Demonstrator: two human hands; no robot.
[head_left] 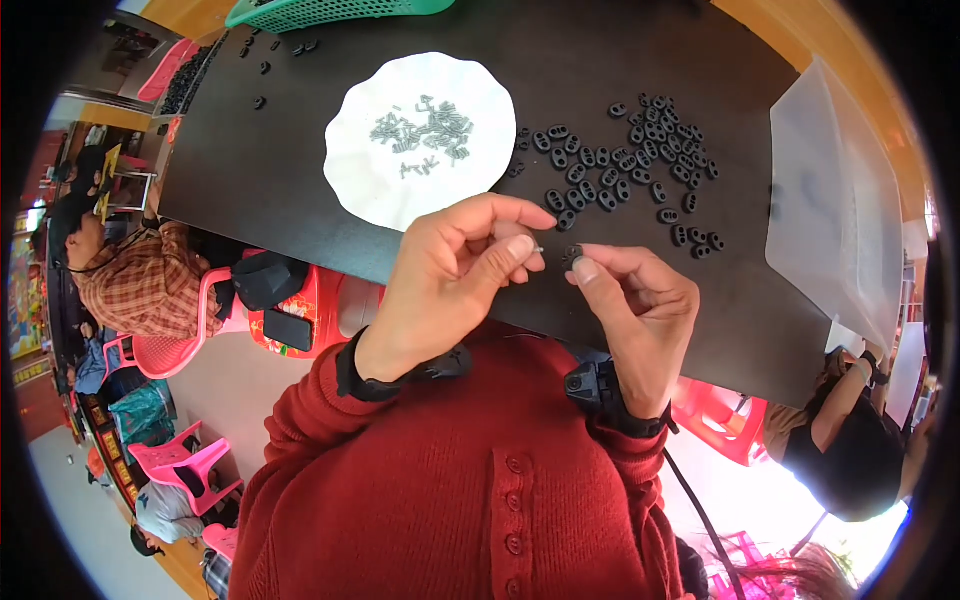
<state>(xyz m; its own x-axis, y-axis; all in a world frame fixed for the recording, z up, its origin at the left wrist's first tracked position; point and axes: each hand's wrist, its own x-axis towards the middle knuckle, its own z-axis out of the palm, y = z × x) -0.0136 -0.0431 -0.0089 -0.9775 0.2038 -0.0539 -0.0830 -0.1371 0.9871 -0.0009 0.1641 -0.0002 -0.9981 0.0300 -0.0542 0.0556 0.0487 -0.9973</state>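
Note:
My left hand (455,275) pinches a small silvery metal piece (539,250), apparently a spring, between thumb and fingers. Close by on the right, my right hand (640,310) grips a small black cord lock piece (572,254) at its fingertips. The two parts are slightly apart, above the table's near edge. Beyond my left hand lies a white plate (350,150) with a scalloped rim, bearing a heap of small metal springs (425,130). Many black oval cord lock pieces with two holes (608,178) are spread to the plate's right.
The dark table (270,180) has a green basket (330,10) at its far edge and a translucent plastic bin (830,200) on the right. A few black bits (260,102) lie far left. Pink stools (185,465) and a seated person in plaid (145,280) are left, another person (850,440) right.

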